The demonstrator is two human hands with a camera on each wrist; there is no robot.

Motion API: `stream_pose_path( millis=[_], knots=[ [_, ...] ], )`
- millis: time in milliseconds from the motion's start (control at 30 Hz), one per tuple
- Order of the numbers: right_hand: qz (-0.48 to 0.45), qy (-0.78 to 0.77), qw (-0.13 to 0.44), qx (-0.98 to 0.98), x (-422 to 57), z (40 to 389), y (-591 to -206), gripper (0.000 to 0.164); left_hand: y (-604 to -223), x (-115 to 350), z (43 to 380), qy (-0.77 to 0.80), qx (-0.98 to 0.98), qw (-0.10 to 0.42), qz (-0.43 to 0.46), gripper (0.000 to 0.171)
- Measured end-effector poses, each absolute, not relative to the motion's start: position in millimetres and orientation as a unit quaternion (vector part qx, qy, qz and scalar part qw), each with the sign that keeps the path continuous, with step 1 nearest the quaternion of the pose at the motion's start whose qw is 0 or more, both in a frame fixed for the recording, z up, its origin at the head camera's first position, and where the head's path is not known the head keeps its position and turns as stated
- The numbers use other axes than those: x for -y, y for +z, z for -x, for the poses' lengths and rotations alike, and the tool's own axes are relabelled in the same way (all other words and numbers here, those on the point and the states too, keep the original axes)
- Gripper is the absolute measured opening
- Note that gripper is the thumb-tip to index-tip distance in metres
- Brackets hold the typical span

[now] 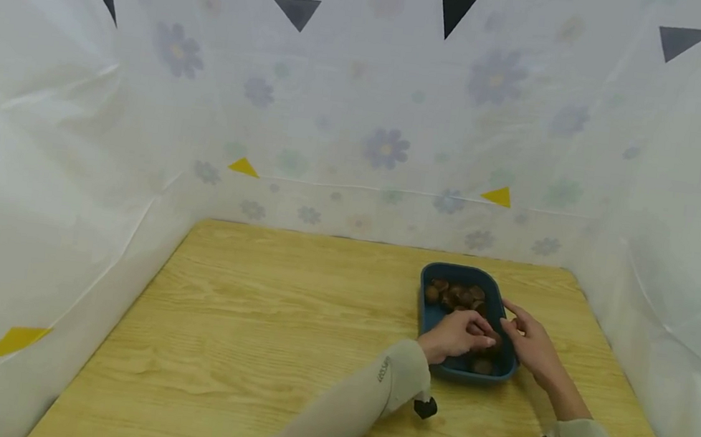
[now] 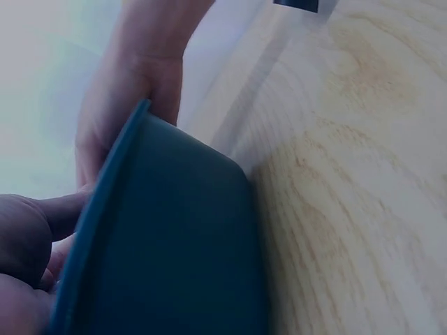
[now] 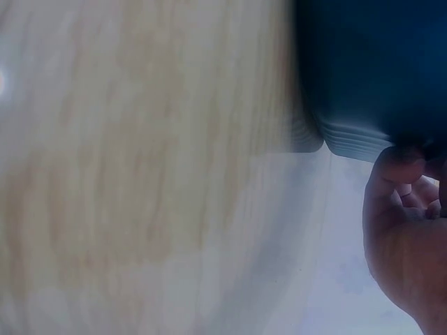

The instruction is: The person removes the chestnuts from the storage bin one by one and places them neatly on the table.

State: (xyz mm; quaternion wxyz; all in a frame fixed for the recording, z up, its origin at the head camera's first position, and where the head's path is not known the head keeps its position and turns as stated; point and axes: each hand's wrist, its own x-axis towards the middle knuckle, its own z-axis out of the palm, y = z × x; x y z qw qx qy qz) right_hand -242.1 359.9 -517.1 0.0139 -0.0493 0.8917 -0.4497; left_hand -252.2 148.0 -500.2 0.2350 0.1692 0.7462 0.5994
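Blue box (image 1: pixel 432 320) encloses brown pieces (image 1: pixel 458 296), grip of left hand (image 1: pixel 459 333) unclear, right hand (image 1: pixel 533 347) holding rim (image 1: pixel 422 290)

Under the left hand (image 1: pixel 459 333) lies the tray (image 1: pixel 421 314), on the table (image 1: pixel 286 326). Pieces (image 1: pixel 457 295) sit in it, most beyond that hand. The right hand (image 1: pixel 533 346) is at the tray's right rim. Beyond both hands hangs the sheet (image 1: pixel 326 205).

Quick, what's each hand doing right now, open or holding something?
Left hand: curled, inside the blue box; cannot tell if holding anything.
Right hand: at the box's right side; cannot tell if gripping it.
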Motion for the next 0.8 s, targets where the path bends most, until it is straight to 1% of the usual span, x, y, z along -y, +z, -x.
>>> stream_pose_path(
  millis=[233, 467, 600, 800],
  knots=[
    [0.048, -0.448, 0.019, -0.892, -360.1, 240.7, -518.3, 0.059, -490.8, -141.7, 254.6, 0.607, -0.742, 0.222, -0.179, 0.017],
    [0.053, -0.442, 0.006, -0.895, -358.7, 240.1, -518.4, 0.057, -483.1, -127.6, 261.2, 0.628, -0.730, 0.194, -0.187, 0.019],
    [0.053, -0.451, 0.011, -0.891, -358.9, 239.9, -518.5, 0.058, -479.6, -113.5, 269.4, 0.645, -0.723, 0.172, -0.179, 0.018],
    [0.056, -0.446, 0.015, -0.893, -360.5, 239.6, -518.9, 0.060, -477.0, -84.9, 285.7, 0.686, -0.691, 0.155, -0.169, 0.024]
  ],
)
